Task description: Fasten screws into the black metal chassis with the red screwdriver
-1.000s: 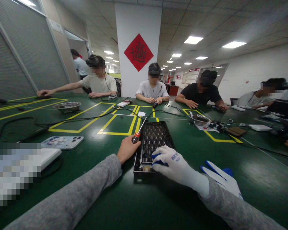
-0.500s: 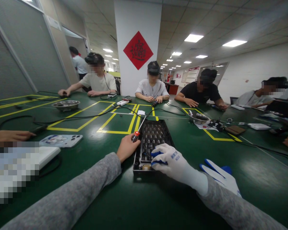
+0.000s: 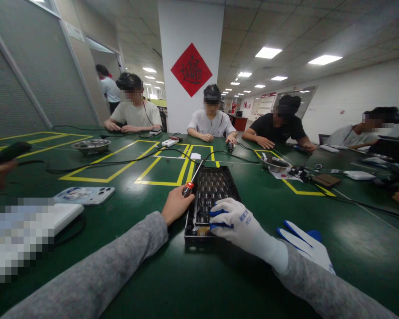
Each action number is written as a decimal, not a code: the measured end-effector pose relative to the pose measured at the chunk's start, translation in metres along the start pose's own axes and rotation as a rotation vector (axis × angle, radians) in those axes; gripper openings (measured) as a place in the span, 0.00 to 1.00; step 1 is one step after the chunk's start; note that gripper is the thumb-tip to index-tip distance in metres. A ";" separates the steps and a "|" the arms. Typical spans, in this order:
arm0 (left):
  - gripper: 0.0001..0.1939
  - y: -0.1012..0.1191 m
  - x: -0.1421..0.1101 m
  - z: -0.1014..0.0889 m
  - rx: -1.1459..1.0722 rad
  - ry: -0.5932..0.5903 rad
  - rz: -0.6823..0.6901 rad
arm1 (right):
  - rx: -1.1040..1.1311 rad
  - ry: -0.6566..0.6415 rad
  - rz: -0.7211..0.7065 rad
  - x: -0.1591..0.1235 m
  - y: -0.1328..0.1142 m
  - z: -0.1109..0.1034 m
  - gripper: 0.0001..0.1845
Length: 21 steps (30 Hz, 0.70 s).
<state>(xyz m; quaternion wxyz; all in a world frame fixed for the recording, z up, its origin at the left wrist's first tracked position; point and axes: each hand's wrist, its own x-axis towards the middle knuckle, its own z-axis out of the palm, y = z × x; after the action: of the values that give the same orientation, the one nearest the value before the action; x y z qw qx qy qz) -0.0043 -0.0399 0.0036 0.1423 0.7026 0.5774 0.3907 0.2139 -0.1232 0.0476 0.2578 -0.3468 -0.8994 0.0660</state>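
A screwdriver (image 3: 188,189) with a red and black handle is gripped in my bare left hand (image 3: 177,204). Its long metal shaft points away from me, along the left rim of a black rectangular case (image 3: 217,186). The open case lies lengthwise in front of me, with rows of dark, shiny, cell-like shapes inside. My right hand (image 3: 234,223) wears a white glove with blue fingertips. Its curled fingers press together over the near right part of the case; what they hold there, if anything, is hidden. A small yellowish part (image 3: 203,231) shows beside them at the near end.
A loose white-and-blue glove (image 3: 307,248) lies right of my forearm. On the left are a phone (image 3: 84,195) and a white box (image 3: 66,219). Metal bowls (image 3: 91,146) and black cables sit farther out on the green table (image 3: 199,283). Co-workers sit around it.
My hands, the screwdriver and the case look unmoved. The neighbour's hand at far left has lifted a dark tool. The co-worker opposite has shifted a dark tool to the right.
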 end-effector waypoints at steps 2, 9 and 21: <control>0.05 0.000 0.000 0.000 -0.001 0.000 0.002 | -0.010 -0.012 -0.016 0.000 0.001 0.001 0.09; 0.05 0.000 0.000 0.001 -0.012 0.004 0.009 | 0.097 -0.060 0.078 0.000 -0.002 -0.004 0.08; 0.06 0.003 -0.001 -0.002 -0.007 -0.007 0.003 | -0.001 -0.116 0.106 0.000 -0.008 -0.007 0.11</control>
<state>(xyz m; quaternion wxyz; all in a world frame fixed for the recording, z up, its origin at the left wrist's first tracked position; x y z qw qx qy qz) -0.0035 -0.0422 0.0063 0.1463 0.7043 0.5747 0.3902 0.2125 -0.1292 0.0559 0.2012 -0.3899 -0.8931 0.0991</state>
